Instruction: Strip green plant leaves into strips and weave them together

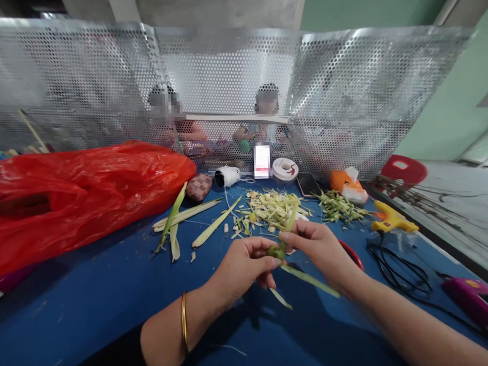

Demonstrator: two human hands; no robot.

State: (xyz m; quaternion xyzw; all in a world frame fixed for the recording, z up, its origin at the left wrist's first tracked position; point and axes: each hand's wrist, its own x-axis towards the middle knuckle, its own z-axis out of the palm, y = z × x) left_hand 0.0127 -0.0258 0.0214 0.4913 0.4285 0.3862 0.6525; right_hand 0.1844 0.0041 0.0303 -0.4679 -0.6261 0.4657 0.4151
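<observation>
Near the middle of the head view, my left hand [247,263] pinches a small green knot of leaf strip [276,252] between thumb and fingers. My right hand [320,249], just to its right, has thumb and fingers closed on an upright part of the green strip [291,218]. One long strip end [311,280] runs down to the right under my right hand, and a shorter pale end [280,298] hangs below my left fingers. Beyond the hands lies a pile of pale leaf scraps [269,206]. Longer husk leaves [213,227] lie to the left.
A red plastic bag [88,194] covers the left of the blue table [112,310]. White thread [230,175], a ribbon roll [285,170] and a phone [308,185] stand or lie at the back. At right are a yellow glue gun [395,219] and black cable [399,276]. People sit behind the perforated screen [224,71].
</observation>
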